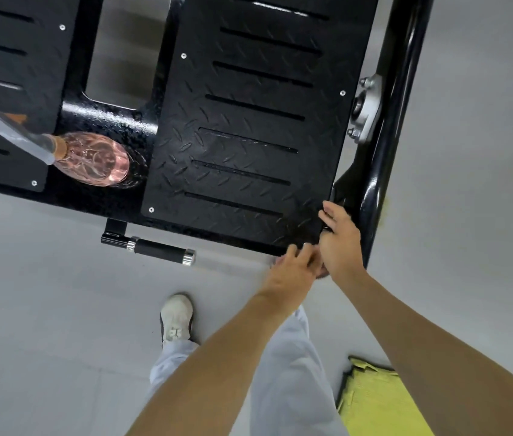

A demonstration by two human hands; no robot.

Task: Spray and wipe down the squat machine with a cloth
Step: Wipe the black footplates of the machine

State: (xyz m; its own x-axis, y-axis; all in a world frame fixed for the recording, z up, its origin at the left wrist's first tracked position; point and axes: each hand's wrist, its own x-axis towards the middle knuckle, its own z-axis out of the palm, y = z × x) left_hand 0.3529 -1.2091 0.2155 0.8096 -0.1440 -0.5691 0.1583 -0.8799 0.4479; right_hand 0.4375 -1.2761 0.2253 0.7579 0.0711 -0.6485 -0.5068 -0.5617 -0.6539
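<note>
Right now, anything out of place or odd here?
Nothing spilled or broken. Yellow cloth lies by the person's leg, in neither hand; left hand and right hand are at the footplate, near corner. Spray bottle stands on the frame.

head view looks steeply down, close overhead.

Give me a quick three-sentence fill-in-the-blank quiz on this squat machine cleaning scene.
1. The spray bottle on the machine's frame is ___ in colour.
2. The cloth beside the person's trouser leg is ___.
3. The left hand and right hand are at the right-side footplate's near ___ corner.
Missing words: pink; yellow; right.
</note>
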